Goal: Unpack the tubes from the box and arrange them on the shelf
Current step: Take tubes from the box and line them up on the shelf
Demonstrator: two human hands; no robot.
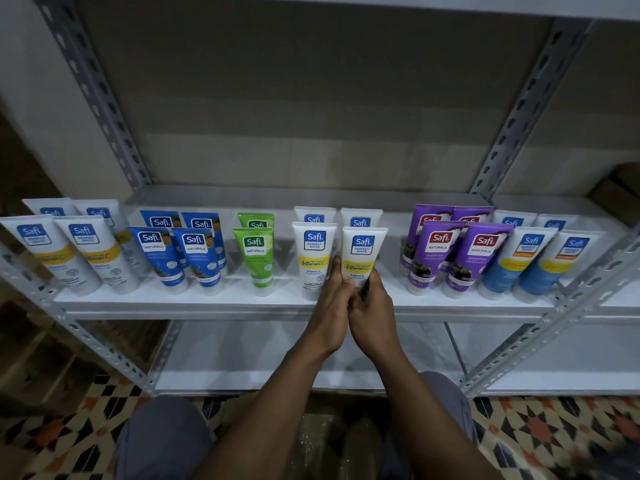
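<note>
Both hands meet in the middle of the frame, at the front edge of the white shelf [207,301]. The left hand [331,311] and the right hand [374,311] are both wrapped around the bottom of one white tube with a yellow band [362,252]. The tube stands up, cap down, on the shelf. Just to its left stands another white and yellow tube [313,258], and the left hand's fingertips are close beside it.

More tubes stand in rows along the shelf. At the far left are white tubes with orange bands [74,252]. Next come blue tubes [176,254], then green tubes [254,252]. To the right of the hands are purple tubes [450,254], and at the far right are white and light blue tubes [540,261].

A lower shelf [242,355] sits under this one. At the bottom of the frame are the person's knees [162,441] in grey cloth and a patterned tile floor [540,431].
</note>
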